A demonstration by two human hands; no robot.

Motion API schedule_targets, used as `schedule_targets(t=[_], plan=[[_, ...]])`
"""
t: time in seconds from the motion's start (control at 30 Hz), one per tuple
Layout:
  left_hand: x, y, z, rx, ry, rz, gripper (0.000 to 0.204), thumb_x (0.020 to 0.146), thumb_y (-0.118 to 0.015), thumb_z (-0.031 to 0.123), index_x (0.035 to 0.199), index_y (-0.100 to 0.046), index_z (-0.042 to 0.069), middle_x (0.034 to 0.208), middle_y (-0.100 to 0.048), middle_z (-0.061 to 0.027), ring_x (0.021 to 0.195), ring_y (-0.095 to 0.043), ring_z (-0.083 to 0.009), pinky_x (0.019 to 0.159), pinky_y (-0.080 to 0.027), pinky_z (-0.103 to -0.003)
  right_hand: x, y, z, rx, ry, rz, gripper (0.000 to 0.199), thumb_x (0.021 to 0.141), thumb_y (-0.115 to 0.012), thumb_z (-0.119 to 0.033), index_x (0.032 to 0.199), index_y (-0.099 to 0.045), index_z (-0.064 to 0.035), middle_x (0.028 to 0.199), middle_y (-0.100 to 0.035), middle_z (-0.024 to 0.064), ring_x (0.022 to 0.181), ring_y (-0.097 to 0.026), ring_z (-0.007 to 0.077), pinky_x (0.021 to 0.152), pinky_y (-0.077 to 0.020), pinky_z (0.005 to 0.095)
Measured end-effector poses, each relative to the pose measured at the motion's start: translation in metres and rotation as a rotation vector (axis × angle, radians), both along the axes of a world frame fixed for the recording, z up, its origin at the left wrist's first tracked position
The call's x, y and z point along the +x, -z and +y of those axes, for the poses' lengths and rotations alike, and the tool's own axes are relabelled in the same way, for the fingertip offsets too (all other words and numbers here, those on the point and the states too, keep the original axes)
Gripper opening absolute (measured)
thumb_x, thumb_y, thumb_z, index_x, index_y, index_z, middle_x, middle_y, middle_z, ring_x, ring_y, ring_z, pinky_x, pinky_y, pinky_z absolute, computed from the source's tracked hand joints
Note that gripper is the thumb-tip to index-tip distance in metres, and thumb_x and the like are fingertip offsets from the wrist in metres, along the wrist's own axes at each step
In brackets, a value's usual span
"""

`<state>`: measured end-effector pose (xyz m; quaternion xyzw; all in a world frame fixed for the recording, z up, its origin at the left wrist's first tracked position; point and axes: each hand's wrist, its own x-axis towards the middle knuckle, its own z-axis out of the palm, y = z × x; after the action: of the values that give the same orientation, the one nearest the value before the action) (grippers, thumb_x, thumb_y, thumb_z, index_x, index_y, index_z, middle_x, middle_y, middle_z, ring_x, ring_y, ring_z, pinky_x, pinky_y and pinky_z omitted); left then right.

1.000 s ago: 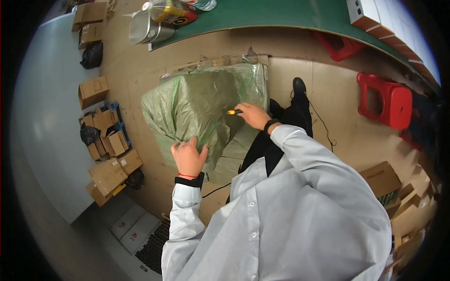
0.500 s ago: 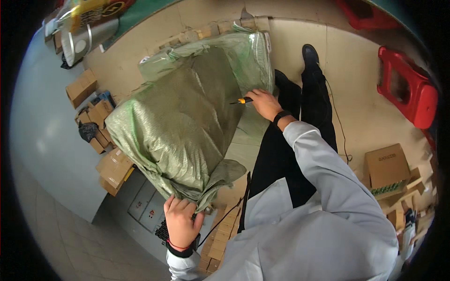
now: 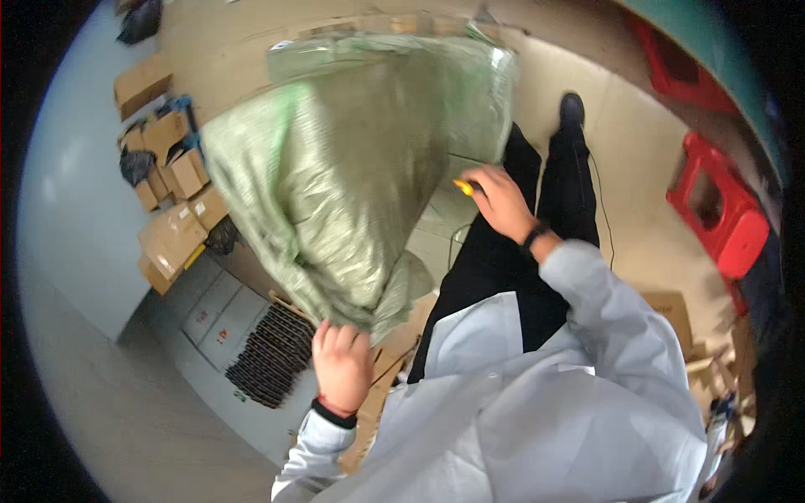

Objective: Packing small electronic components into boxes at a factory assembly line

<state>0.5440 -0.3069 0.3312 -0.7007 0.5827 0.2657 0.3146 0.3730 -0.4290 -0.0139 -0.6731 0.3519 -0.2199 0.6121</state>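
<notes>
A large, full green woven sack (image 3: 360, 168) stands before my legs, its surface creased and partly blurred. My left hand (image 3: 342, 366) is closed on the gathered cloth at the sack's near lower corner. My right hand (image 3: 503, 203) holds a yellow-and-black utility knife (image 3: 464, 187) just off the sack's right side, above my thigh. The knife's blade cannot be made out here. Behind the sack lies another green wrapped bundle (image 3: 482, 92), partly covered by it.
Opened cardboard boxes (image 3: 172, 235) are piled on the left by a pale blue panel (image 3: 75, 201). A red plastic stool (image 3: 721, 205) stands at right, with a cable (image 3: 605, 210) on the floor nearby. More cartons (image 3: 667, 314) sit at lower right.
The view has shifted. My left hand keeps its grip while the sack's left side appears higher and more upright. My right hand has drawn the knife away from the sack's surface.
</notes>
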Motion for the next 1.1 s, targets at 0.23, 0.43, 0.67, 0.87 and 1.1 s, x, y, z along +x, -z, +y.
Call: schedule_targets(t=[0.23,0.43,0.67,0.87,1.1], plan=[[-0.025,0.056,0.015,-0.060,0.131,0.021,0.040,0.081,-0.065,0.018,0.119,-0.057,0.008,0.089,-0.066,-0.0085,0.084,-0.066,-0.0229,0.092,-0.045,-0.042,-0.005,-0.107,0.011,0.098,-0.179,-0.037,0.021,0.090,-0.068,-0.012,0.107,-0.061,-0.0004,0.095,-0.064,0.0180,0.086,-0.064,0.0385,0.075,-0.0515,0.0417],[0.008,0.042,0.056,-0.408,0.144,-0.032,0.010,0.077,-0.062,0.014,0.067,-0.064,0.014,0.070,-0.060,-0.0051,0.069,-0.060,-0.0235,0.073,-0.042,-0.039,-0.023,-0.161,-0.021,-0.068,-0.140,0.099,0.020,0.093,-0.067,-0.015,0.108,-0.063,-0.0020,0.097,-0.065,0.0184,0.089,-0.064,0.0390,0.076,-0.0515,0.0406],[-0.002,0.046,0.076,-0.702,-0.041,0.213,0.008,0.080,-0.067,0.012,0.076,-0.063,0.006,0.082,-0.058,-0.0110,0.084,-0.059,-0.0334,0.080,-0.045,-0.047,-0.039,-0.118,0.041,-0.173,-0.371,0.176,0.023,0.094,-0.064,-0.019,0.111,-0.058,-0.0056,0.100,-0.066,0.0194,0.093,-0.063,0.0429,0.077,-0.0508,0.0492],[0.042,0.068,-0.042,-0.625,-0.004,0.226,0.024,0.087,-0.066,0.029,0.079,-0.067,0.006,0.083,-0.067,-0.0170,0.085,-0.064,-0.0387,0.078,-0.051,-0.048,-0.071,-0.139,0.095,-0.205,-0.285,0.274,0.025,0.094,-0.064,-0.019,0.111,-0.056,-0.0026,0.100,-0.065,0.0218,0.092,-0.062,0.0441,0.077,-0.0502,0.0511],[0.075,0.082,-0.050,-0.531,0.019,0.428,0.034,0.088,-0.071,0.038,0.097,-0.073,0.005,0.090,-0.068,-0.0185,0.087,-0.063,-0.0392,0.077,-0.049,-0.047,-0.038,-0.121,0.142,-0.445,-0.293,0.252,0.022,0.093,-0.062,-0.015,0.109,-0.052,-0.0047,0.097,-0.063,0.0207,0.086,-0.063,0.0442,0.073,-0.0513,0.0518]])
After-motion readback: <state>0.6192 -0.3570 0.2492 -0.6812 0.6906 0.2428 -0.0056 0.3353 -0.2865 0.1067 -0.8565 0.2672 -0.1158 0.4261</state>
